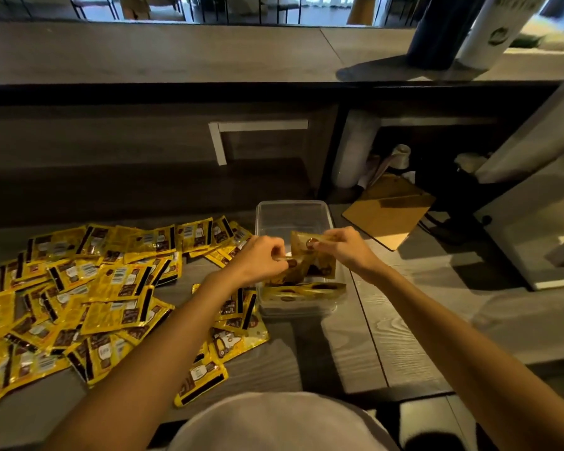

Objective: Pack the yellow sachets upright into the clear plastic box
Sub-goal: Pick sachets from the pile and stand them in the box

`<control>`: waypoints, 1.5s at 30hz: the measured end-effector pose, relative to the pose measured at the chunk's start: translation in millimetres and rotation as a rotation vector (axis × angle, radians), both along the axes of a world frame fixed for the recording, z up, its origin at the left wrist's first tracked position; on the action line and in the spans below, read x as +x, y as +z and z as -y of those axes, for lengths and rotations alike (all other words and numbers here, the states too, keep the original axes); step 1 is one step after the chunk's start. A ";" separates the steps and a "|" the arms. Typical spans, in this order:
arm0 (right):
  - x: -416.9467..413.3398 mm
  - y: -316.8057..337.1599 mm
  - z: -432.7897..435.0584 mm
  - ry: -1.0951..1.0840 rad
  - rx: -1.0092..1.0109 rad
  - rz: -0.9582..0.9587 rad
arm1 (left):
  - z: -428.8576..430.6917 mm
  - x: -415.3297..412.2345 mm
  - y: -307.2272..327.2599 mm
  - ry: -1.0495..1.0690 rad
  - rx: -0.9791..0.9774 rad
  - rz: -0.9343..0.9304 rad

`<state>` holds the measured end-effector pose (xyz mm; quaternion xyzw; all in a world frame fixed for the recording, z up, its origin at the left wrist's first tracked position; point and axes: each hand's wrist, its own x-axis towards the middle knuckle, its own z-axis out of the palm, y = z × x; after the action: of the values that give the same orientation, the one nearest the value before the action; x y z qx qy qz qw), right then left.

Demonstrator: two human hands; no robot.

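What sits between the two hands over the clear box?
In the head view, a yellow sachet spans the gap, pinched by the left hand and right hand, above the clear plastic box.

Likely a café, raised service counter (176,53), chairs (92,6) beyond

You are looking at loose sachets (88,288) lying across the tabletop's (355,346) left half, the box (292,216) sitting just right of them, a clipboard (388,213) lying behind-right.
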<state>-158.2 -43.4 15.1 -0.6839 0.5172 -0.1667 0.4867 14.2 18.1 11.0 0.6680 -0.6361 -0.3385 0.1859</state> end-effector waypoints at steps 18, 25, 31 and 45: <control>-17.6 6.1 -29.2 0.500 -0.179 -0.449 | -8.9 -5.3 12.3 -0.428 0.248 0.452; -21.3 5.8 -37.6 0.530 -0.199 -0.420 | -15.1 -9.2 6.8 -0.411 0.270 0.404; -15.2 8.0 -30.5 0.499 -0.223 -0.334 | -15.7 -6.2 20.4 -0.318 0.235 0.375; 72.4 14.5 -64.8 0.468 -0.535 -0.206 | -56.0 59.3 21.7 0.406 -0.015 0.451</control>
<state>-85.8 21.4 29.6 -0.8999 0.3314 -0.1103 0.2611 73.5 74.1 32.7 0.8384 -0.5173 -0.1331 0.1086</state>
